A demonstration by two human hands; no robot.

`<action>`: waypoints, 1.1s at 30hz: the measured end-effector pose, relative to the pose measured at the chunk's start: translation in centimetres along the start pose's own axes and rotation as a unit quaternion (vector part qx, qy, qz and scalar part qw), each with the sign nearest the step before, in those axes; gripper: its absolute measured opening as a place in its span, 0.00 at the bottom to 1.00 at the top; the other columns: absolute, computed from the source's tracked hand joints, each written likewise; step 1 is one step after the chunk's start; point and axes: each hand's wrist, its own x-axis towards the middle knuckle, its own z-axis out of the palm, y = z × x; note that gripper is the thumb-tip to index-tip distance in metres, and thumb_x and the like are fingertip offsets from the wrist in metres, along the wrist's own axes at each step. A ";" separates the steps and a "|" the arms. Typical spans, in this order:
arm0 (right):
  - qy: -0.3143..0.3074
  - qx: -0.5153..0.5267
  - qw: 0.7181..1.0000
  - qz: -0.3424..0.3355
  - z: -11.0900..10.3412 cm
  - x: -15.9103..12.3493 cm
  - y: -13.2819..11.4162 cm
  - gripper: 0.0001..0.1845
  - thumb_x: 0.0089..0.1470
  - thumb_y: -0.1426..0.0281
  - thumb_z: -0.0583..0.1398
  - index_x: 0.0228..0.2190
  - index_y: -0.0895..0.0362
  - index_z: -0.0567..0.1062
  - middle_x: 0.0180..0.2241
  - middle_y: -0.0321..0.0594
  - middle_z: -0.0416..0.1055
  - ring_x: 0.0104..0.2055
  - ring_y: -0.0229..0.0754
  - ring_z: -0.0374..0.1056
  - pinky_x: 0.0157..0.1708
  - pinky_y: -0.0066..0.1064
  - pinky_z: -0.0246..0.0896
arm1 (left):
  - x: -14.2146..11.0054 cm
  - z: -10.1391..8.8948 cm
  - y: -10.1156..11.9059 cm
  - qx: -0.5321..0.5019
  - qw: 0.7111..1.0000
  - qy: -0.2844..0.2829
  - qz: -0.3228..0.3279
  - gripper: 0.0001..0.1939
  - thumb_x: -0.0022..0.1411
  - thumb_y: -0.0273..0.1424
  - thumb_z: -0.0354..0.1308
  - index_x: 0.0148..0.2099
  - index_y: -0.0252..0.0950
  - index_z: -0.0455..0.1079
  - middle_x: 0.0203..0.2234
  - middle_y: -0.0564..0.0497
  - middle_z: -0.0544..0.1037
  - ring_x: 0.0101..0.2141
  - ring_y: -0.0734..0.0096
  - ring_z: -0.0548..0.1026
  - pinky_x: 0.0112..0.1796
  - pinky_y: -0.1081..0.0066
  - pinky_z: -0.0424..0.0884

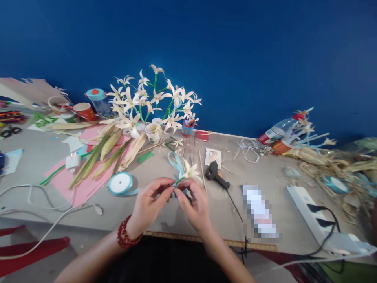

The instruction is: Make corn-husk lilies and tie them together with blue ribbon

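Note:
Both hands meet over the near part of the table around a white handmade flower (191,171) with pointed petals. My left hand (153,196), a red bead bracelet at its wrist, pinches the flower's thin stem. My right hand (194,202) has its fingers closed on the same stem, just below the bloom. Light blue ribbon (176,160) loops up behind the fingers, and a strip of it runs left to a ribbon roll (120,183). The fingertips partly hide the stem and how the ribbon meets it.
Behind stands a cup (153,135) beneath a bunch of similar white flowers (131,100). Corn husks (110,145) lie on pink paper (63,184) at left. Rightward are a black glue gun (217,176), a blurred-out flat object (260,212), a power strip (306,216) and a plastic bottle (278,130).

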 end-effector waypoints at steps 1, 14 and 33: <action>-0.006 -0.001 1.000 0.007 0.0 0.0 0.0 0.02 0.56 0.74 0.58 0.32 0.55 0.71 0.31 0.39 0.72 0.35 0.42 0.69 0.36 0.34 0.66 | 0.0 0.0 0.0 -0.009 1.000 -0.003 -0.005 0.09 0.61 0.32 0.59 0.42 0.34 0.74 0.26 0.52 0.75 0.22 0.77 0.72 0.25 0.77 0.72; -0.007 -0.070 0.997 -0.038 -0.2 -0.6 0.0 0.05 0.56 0.76 0.56 0.34 0.55 0.69 0.29 0.39 0.69 0.30 0.40 0.66 0.32 0.33 0.63 | 0.1 0.0 0.1 -0.086 0.993 -0.039 -0.067 0.11 0.62 0.36 0.59 0.43 0.34 0.70 0.20 0.58 0.68 0.15 0.82 0.65 0.17 0.79 0.63; 0.024 0.069 0.994 0.084 0.3 -0.9 0.8 0.05 0.57 0.69 0.60 0.38 0.55 0.74 0.24 0.33 0.66 0.21 0.34 0.61 0.20 0.25 0.58 | -0.2 0.0 0.1 -0.094 0.990 -0.057 -0.084 0.11 0.63 0.37 0.57 0.43 0.34 0.68 0.23 0.57 0.68 0.16 0.83 0.62 0.18 0.79 0.58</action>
